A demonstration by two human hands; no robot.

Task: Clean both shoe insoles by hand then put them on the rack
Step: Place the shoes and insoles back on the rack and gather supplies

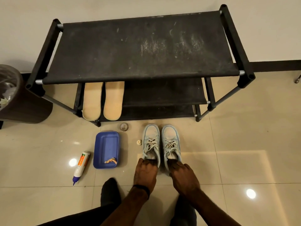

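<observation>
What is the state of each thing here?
Two tan foam insoles: on the black rack, side by side.
Pale blue sneakers: upright on floor, laced.
Left hand: grips left sneaker's heel.
Right hand: grips right sneaker's heel.
Blue plastic tray: holds an orange cloth.
White bottle: lying down.

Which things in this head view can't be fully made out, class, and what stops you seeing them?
- Insoles: far ends hidden under the rack's top shelf.
- Left hand and right hand: fingertips hidden inside the shoes.
- Bin: cut off by the left edge.
- Bottle: label too small to read.
- Orange thing in the tray: too small to identify.
</observation>
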